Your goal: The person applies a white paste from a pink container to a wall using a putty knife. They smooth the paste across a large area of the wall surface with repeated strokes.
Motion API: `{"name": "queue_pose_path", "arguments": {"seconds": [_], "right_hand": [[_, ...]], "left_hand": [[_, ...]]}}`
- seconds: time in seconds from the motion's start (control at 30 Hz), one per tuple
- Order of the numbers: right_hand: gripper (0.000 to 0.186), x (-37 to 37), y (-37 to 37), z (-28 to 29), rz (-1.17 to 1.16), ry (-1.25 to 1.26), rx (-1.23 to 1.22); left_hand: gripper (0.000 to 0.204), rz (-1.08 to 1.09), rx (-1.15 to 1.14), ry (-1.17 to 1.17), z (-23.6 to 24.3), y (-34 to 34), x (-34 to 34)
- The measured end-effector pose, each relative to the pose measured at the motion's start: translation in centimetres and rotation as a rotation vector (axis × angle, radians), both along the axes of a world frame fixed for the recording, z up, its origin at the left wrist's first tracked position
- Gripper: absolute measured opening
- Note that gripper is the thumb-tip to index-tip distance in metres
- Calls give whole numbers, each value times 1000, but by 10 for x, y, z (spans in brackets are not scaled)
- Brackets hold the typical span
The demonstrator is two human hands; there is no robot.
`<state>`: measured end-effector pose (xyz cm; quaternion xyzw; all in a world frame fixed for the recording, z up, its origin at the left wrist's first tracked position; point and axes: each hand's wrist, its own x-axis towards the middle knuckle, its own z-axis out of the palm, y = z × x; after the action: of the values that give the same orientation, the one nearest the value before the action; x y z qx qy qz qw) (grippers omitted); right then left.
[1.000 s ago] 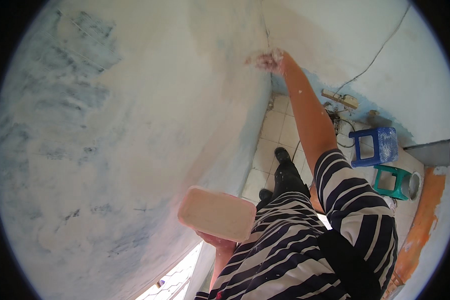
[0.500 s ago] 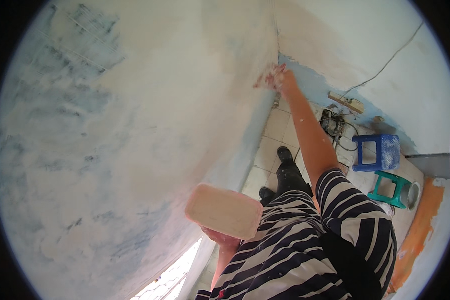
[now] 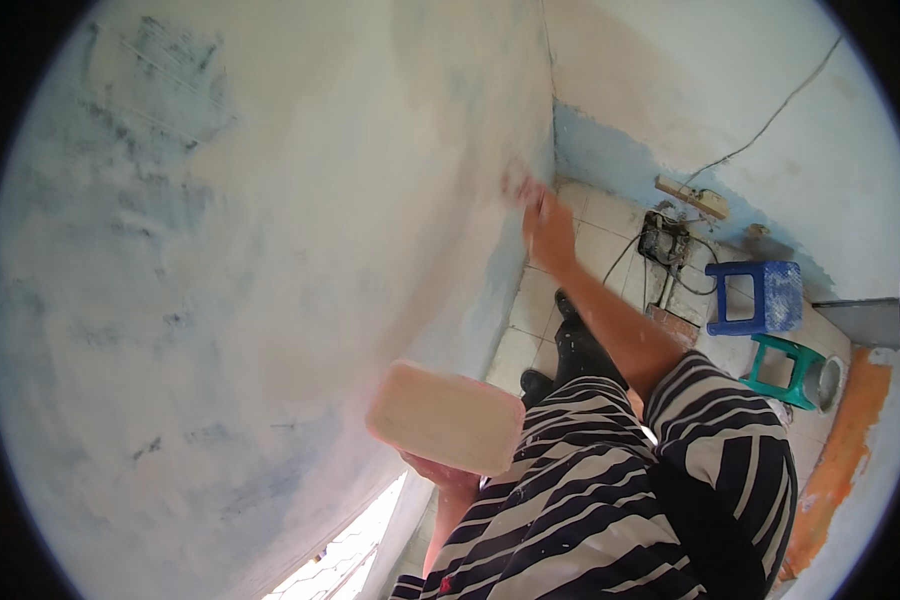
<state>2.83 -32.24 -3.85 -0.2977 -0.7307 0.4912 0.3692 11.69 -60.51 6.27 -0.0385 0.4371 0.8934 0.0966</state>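
Note:
My left hand [image 3: 440,475] holds a pink-rimmed rectangular tub [image 3: 440,415] from underneath, level with cream paste at its top, beside my striped shirt. My right hand [image 3: 542,225] is at the patchy white-and-blue wall [image 3: 290,240], close to the corner where it meets the second wall. Its fingers are white-smeared and blurred by motion, so I cannot make out their shape or whether they hold anything, nor whether they touch the wall.
A blue stool [image 3: 765,297] and a green stool [image 3: 787,367] with a grey round container [image 3: 823,383] beside it stand on the tiled floor [image 3: 525,315]. A cabled tool [image 3: 663,240] lies near a power strip [image 3: 692,197]. A bright grille [image 3: 330,550] shows below.
My right hand has moved downward along the wall near the corner, its forearm now more bent. The tub in my left hand stays nearly in place.

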Motion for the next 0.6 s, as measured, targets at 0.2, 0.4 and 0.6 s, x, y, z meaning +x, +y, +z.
{"name": "queue_pose_path", "arguments": {"seconds": [0.2,0.4,0.6], "right_hand": [[24,-54,-13,-21,-55,-114,342],[24,67,-136,-61,479,-35,294],[26,-11,-14,-19,-176,36,169]], "left_hand": [[39,-70,-102,15,-7,-13,12],[42,11,-112,76,-11,-43,13],[36,10,-111,184,-18,-62,21]]}}
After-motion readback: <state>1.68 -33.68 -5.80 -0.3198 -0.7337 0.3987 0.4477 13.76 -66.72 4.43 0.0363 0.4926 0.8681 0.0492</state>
